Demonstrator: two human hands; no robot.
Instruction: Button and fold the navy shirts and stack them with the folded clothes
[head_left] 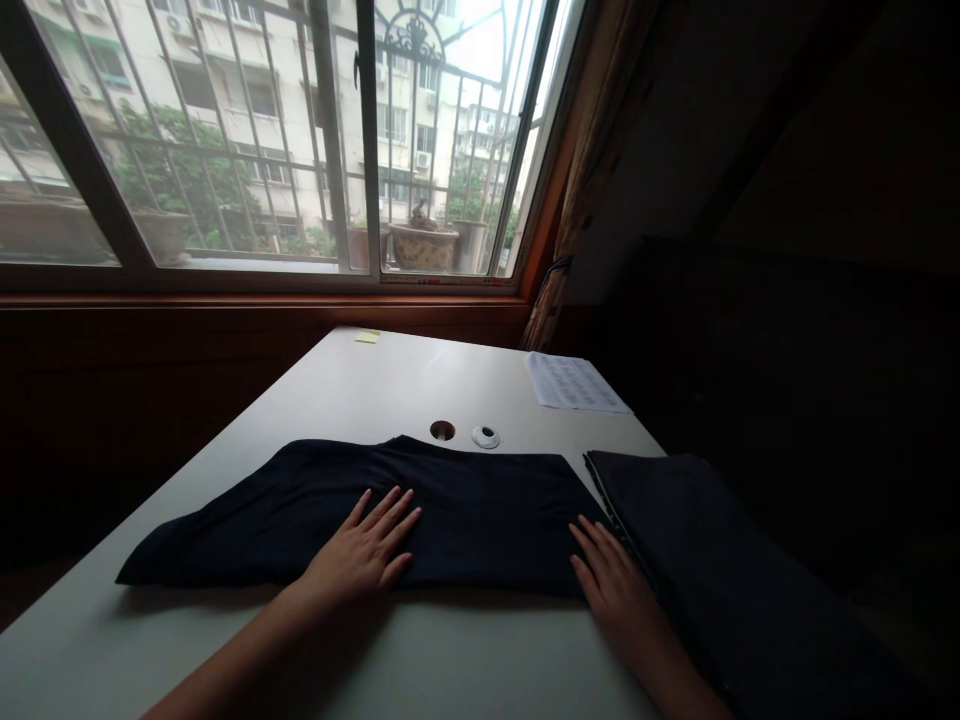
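Note:
A dark navy piece of clothing [487, 510] lies flat across the white table, folded lengthwise, its narrower end tapering to the left. Which garment it is, I cannot tell for sure. My left hand [365, 548] rests on its middle, palm down with the fingers spread. Flat on its right end lies my right hand [609, 572], fingers stretched out and slightly apart. Right beside that hand is a second dark folded cloth [697, 540], stretching toward the lower right into shadow. Neither hand grips anything.
The white table [420, 375] has a round hole [442, 430] and a white ring-shaped cap [485, 437] behind the garment. Printed paper sheets [577, 383] lie at the back right, yellow sticky notes [367, 337] at the back left. A barred window [300, 140] stands beyond.

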